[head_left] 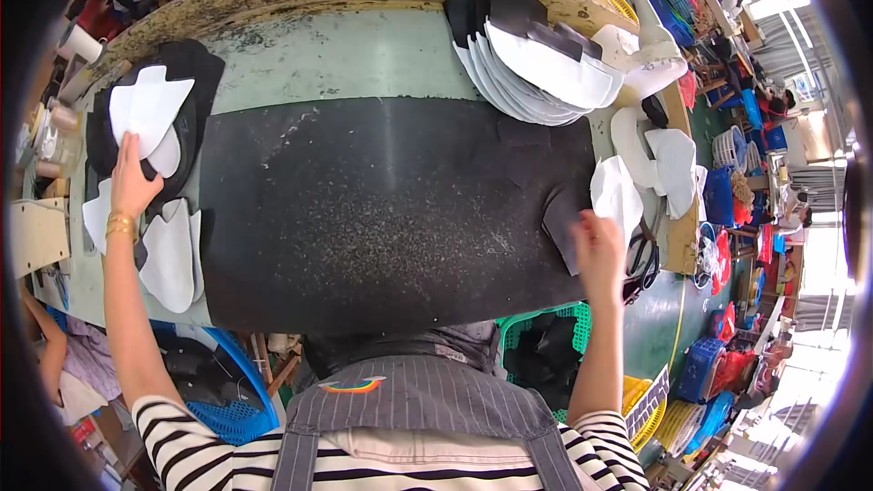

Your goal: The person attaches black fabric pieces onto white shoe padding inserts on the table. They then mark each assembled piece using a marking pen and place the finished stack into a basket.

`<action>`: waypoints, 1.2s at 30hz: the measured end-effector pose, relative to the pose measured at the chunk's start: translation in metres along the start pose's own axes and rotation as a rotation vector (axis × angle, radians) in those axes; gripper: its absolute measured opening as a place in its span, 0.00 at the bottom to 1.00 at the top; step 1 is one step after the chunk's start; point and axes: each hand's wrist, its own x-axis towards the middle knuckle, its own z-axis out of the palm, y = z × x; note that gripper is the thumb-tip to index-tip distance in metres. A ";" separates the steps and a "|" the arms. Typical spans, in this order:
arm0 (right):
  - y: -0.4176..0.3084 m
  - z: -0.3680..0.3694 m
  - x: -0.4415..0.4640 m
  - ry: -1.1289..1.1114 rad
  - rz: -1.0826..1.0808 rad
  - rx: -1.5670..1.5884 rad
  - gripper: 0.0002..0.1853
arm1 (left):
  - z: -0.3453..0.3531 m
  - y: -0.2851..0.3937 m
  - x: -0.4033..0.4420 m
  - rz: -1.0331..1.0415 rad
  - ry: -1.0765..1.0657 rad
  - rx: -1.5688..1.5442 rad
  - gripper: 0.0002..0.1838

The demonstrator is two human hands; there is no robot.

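Note:
At the left of the table, my left hand [136,184] lies with its fingers stretched over the lower end of a white cut piece [150,102] with a notched outline. That piece rests on a pile of black cut pieces [205,73]. Below my wrist are more white rounded pieces [167,259]. Over at the right, my right hand [600,255] has its fingers curled together and slightly blurred; what they hold, if anything, is hidden. Just beyond it lies a white folded-looking piece [616,189], and dark flat pieces [562,232] are beside its fingertips.
A black mat [364,191] covers the table's middle. Stacked white and black pieces [536,73] stand at the back right, near a white foot-shaped form [657,59]. Scissors [644,259] lie by the right edge. Below are a green basket [582,314] and a blue basket [241,418].

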 end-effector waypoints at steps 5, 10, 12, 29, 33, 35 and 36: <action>-0.002 0.027 -0.022 0.061 -0.077 -0.009 0.03 | -0.014 0.016 0.022 -0.035 0.111 0.134 0.36; 0.020 0.034 -0.027 0.034 0.266 0.484 0.04 | -0.011 0.013 0.026 -0.081 0.072 0.017 0.10; 0.021 0.028 -0.030 0.045 0.363 0.811 0.04 | -0.026 0.029 0.032 -0.108 0.467 -0.091 0.08; -0.114 -0.008 -0.036 -0.267 -0.499 0.700 0.09 | -0.147 0.395 -0.117 0.427 -0.139 -1.392 0.25; -0.149 0.007 -0.053 -0.503 -0.708 0.576 0.15 | -0.167 0.341 -0.139 -0.179 -0.460 -1.624 0.13; -0.164 0.027 -0.058 -0.523 -0.537 0.721 0.16 | -0.160 0.318 -0.146 -0.205 -0.428 -1.525 0.08; -0.170 0.035 -0.060 -0.576 -0.408 0.765 0.15 | -0.153 0.305 -0.147 -0.272 -0.369 -1.528 0.07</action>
